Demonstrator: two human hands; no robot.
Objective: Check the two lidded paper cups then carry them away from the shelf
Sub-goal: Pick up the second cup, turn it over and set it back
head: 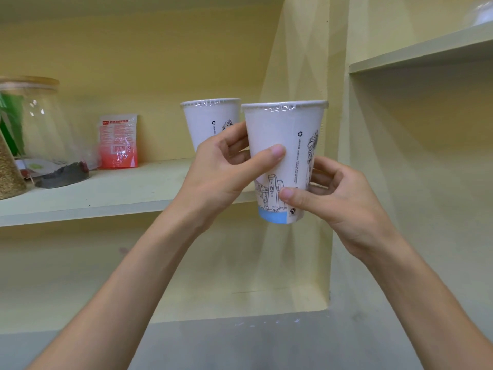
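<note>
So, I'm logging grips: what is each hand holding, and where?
Both hands, left and right, grip the nearer white lidded paper cup by its side wall, thumbs in front.

You're looking at two matt white paper cups point(285, 161) point(210, 121) under crinkled, glossy film lids point(284, 104), a clear glass jar point(45, 129), a shiny plastic packet point(118, 141), and a smooth, matt painted shelf point(106, 193).

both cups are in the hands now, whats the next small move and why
Probably draw both hands back from the shelf, keeping the cups level. The left hand grips the rear cup while helping the right hand steady the front cup, both sealed and upright.
</note>
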